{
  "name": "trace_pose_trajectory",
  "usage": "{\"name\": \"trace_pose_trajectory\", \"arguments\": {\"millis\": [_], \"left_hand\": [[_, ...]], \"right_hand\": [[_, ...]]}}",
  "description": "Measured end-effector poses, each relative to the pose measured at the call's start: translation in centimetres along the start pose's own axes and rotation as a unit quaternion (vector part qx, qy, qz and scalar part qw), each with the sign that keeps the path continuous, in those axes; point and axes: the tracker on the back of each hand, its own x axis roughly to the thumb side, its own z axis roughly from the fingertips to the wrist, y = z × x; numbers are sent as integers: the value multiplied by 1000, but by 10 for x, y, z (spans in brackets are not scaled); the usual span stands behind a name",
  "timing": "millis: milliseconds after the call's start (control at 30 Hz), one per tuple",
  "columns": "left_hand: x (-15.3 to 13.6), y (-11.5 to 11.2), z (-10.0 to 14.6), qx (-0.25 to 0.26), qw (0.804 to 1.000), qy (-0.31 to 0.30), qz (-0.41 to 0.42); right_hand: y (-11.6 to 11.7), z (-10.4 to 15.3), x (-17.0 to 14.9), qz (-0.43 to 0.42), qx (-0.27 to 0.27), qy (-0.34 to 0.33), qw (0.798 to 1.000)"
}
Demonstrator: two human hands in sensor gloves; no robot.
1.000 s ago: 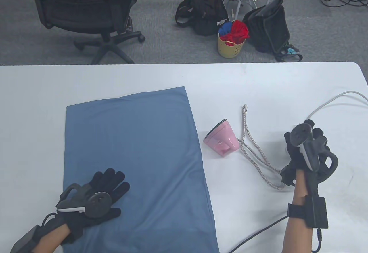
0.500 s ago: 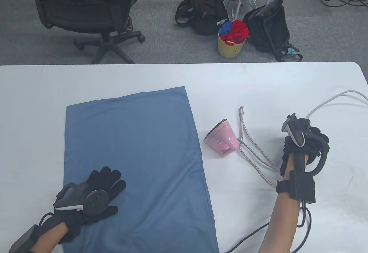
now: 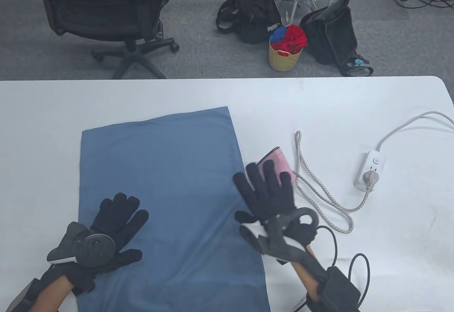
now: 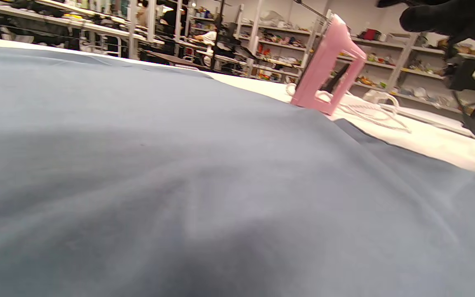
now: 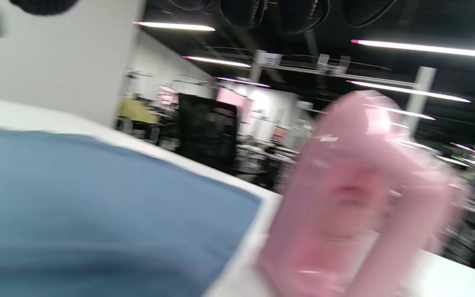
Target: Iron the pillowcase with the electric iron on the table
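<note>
White surface carries one pillowcase, lying flat toward its left near edge, one iron standing on end just beside the cloth's right edge, one cord and one power strip. Our left hand rests spread on the cloth. Our right hand hangs open over the iron, gripping nothing. We judge a clumsy grab could tip the iron, or the looped cord could snag and drag the strip.
</note>
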Motion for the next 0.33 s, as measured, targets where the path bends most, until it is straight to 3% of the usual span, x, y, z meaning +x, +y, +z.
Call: {"name": "trace_pose_trajectory", "arguments": {"millis": [133, 333], "left_hand": [[18, -6, -9, -28, 999, -30, -12], [22, -14, -9, -51, 996, -15, -66]], "right_hand": [[23, 6, 51, -7, 19, -103, 995], [39, 14, 64, -17, 52, -131, 990]]}}
